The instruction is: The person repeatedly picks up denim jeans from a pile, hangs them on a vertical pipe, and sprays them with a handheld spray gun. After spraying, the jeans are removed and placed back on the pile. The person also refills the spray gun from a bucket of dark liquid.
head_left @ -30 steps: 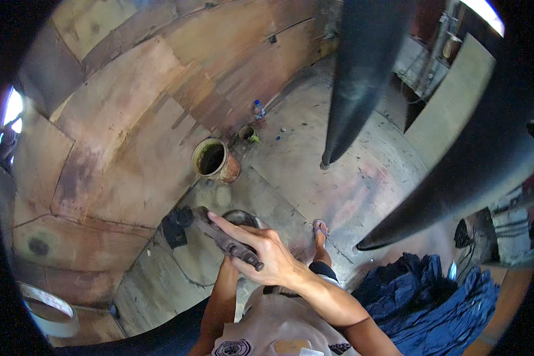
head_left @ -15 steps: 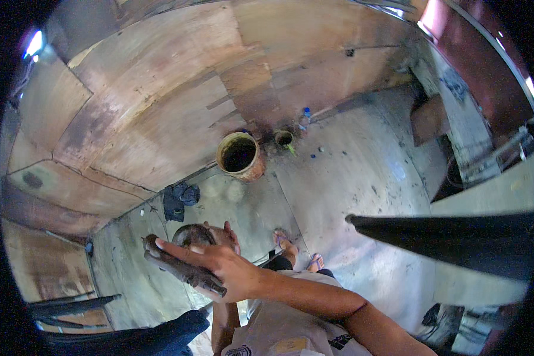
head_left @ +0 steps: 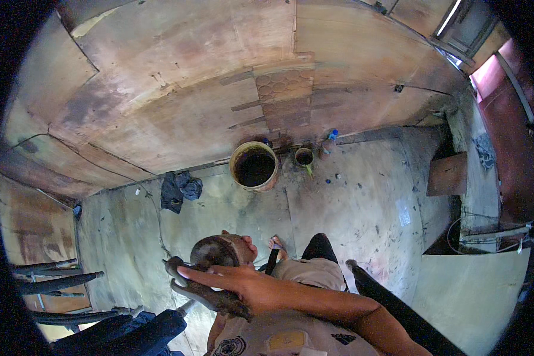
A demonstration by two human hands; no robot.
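My right hand (head_left: 237,283) reaches across my body, its fingers wrapped around a dark, stained tool shaped like a spray gun (head_left: 203,293), with a hooked lever on its underside. Just beyond it is a round brown cup (head_left: 212,251) with a dark top. My left hand (head_left: 247,247) is mostly hidden; its fingertips curl around the far side of the cup. Cup and gun lie close against each other; whether they are joined cannot be made out.
A stained bucket (head_left: 255,182) with dark contents stands by the wall, beside a small pot (head_left: 304,156) and a blue-capped bottle (head_left: 331,140). Dark cloth (head_left: 180,191) lies on the floor. Slim black poles (head_left: 62,286) jut in at left; another black pole (head_left: 391,302) is at right.
The view has turned, and the bucket and wall sit further right in it. One knee has come forward. Both hands keep their hold on the gun and the cup.
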